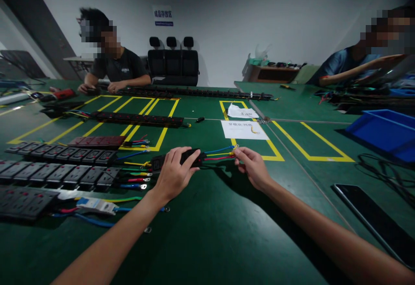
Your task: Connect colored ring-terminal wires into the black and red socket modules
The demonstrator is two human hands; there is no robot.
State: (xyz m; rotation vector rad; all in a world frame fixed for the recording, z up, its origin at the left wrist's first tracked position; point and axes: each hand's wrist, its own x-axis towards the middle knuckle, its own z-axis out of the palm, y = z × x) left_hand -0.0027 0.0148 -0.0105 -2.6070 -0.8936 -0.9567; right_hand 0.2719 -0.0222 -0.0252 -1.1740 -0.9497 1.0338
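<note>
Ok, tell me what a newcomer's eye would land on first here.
First, in the middle, the left hand grips a black socket strip while the right hand holds the ends of its red, yellow and blue wires. Next come the bright blue bin at the right edge and the yellow outlines on the green table.

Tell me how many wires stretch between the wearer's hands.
3: blue wire on the far side, yellow wire in the middle, red wire on the near side; others may be hidden.
</note>
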